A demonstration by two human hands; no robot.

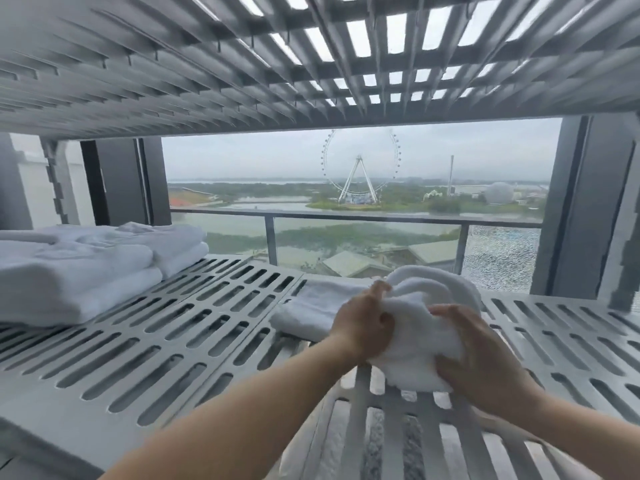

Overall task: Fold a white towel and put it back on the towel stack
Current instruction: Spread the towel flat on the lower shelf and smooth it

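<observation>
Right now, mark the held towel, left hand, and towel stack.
held towel (412,344), head view, bunched middle.
left hand (363,327), head view, back of hand.
towel stack (69,282), head view, front fold.

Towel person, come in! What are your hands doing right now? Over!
Both left hand and right hand grip white towel, bunched, not folded. One folded towel just behind. Far left, towel stack on shelf.

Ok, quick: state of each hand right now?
Left hand: closed, gripping the bunched white towel.
Right hand: closed, gripping the same towel on its nearer side.
</observation>
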